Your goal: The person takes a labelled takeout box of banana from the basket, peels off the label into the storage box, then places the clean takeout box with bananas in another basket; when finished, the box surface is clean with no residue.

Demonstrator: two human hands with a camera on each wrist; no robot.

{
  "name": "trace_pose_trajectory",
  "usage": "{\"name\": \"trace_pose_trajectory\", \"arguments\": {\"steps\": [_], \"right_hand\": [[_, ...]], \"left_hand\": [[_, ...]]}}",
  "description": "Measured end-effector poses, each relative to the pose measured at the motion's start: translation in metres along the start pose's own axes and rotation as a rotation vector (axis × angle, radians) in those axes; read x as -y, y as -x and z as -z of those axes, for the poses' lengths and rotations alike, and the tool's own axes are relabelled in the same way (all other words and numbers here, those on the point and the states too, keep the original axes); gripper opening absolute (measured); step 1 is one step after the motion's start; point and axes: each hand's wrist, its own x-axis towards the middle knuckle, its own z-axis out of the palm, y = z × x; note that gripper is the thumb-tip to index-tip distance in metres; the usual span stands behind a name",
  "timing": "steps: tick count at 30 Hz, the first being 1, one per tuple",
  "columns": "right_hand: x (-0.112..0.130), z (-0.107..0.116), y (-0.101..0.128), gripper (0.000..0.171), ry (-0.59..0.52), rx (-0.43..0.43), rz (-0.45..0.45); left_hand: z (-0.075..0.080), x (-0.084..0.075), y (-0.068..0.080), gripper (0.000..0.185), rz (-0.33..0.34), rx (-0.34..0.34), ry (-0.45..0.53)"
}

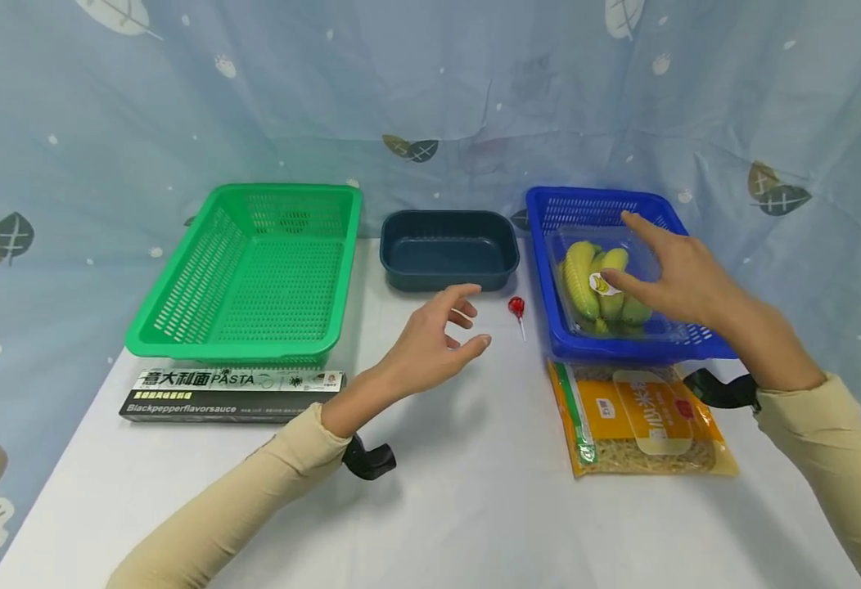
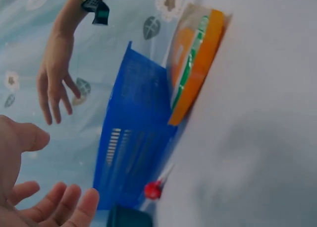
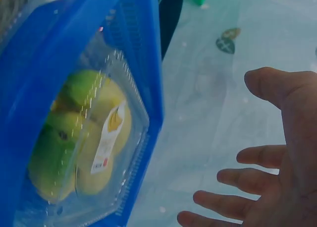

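Note:
My right hand (image 1: 684,274) hovers over the right side of the blue basket (image 1: 559,331), its fingers apart and holding nothing. Inside that basket sits a clear plastic box (image 1: 647,254) of yellow-green fruit (image 1: 583,282) with a banana-printed label (image 3: 106,138). In the right wrist view the fingers (image 3: 262,157) are spread beside the basket, apart from the box. My left hand (image 1: 430,343) is in the air over the middle of the table, loosely bent with nothing in it. Nearest to it are a dark teal bin (image 1: 448,281) and a red lollipop (image 1: 516,307) with a white stick.
A green basket (image 1: 276,327) stands at the back left, with a black-and-white pasta box (image 1: 232,397) in front of it. An orange noodle bag (image 1: 644,421) lies before the blue basket. Behind everything hangs a blue leaf-print curtain (image 1: 430,90).

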Motion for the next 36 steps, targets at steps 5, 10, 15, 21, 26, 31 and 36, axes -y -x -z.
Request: {"name": "trace_pose_trajectory", "arguments": {"steps": [5, 10, 15, 21, 26, 31, 36], "right_hand": [[-0.012, 0.004, -0.011, 0.083, 0.015, 0.008, -0.029], [-0.025, 0.006, -0.020, 0.083, 0.017, 0.045, -0.083], [-0.036, 0.006, -0.031, 0.084, 0.025, 0.063, -0.120], [-0.053, 0.002, -0.042, 0.084, -0.005, 0.069, -0.173], [-0.068, -0.002, -0.054, 0.086, -0.007, 0.095, -0.208], [-0.085, -0.010, -0.066, 0.089, -0.034, 0.124, -0.267], [-0.100, -0.017, -0.072, 0.094, -0.093, 0.160, -0.353]], "left_hand": [[-0.014, 0.002, -0.015, 0.057, 0.061, -0.002, 0.080], [-0.028, 0.002, -0.027, 0.058, 0.122, 0.018, 0.125], [-0.043, -0.001, -0.037, 0.060, 0.162, 0.012, 0.180], [-0.066, 0.000, -0.051, 0.059, 0.203, -0.007, 0.238], [-0.081, 0.000, -0.060, 0.062, 0.254, -0.016, 0.272], [-0.093, -0.001, -0.067, 0.061, 0.324, -0.051, 0.325], [-0.103, -0.003, -0.071, 0.065, 0.383, -0.074, 0.402]]}}
